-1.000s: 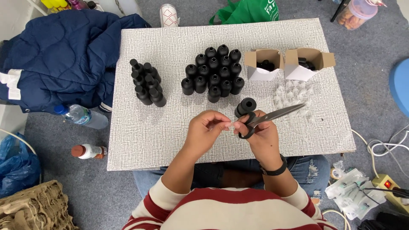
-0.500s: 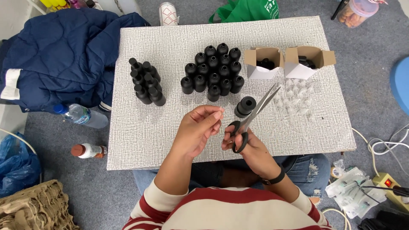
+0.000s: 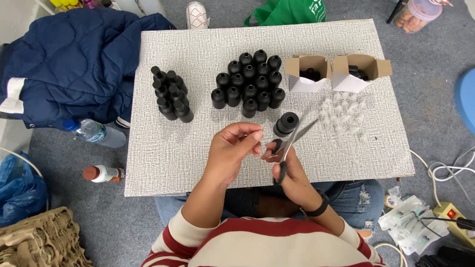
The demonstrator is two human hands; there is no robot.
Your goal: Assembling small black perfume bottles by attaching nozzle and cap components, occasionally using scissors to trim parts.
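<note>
My right hand (image 3: 287,160) grips black-handled scissors (image 3: 292,143), blades open and pointing up to the right. My left hand (image 3: 235,148) pinches a tiny clear piece at its fingertips, close to the scissor handles; the piece is too small to make out. A single black bottle (image 3: 286,123) stands just beyond both hands. Farther back stands a cluster of open black bottles (image 3: 247,84), and to its left a group of capped black bottles (image 3: 170,94). Small clear plastic tips (image 3: 344,116) lie scattered to the right.
Two open white cardboard boxes (image 3: 309,74) (image 3: 358,73) sit at the back right of the grey textured table (image 3: 198,158). A blue jacket (image 3: 69,64), water bottles (image 3: 94,132) and bags lie on the floor left; cables and a power strip (image 3: 455,217) lie right.
The scissors swung from lying nearly flat to pointing steeply up-right, and my right hand dropped closer to me. My left hand kept its pinch and shifted slightly left.
</note>
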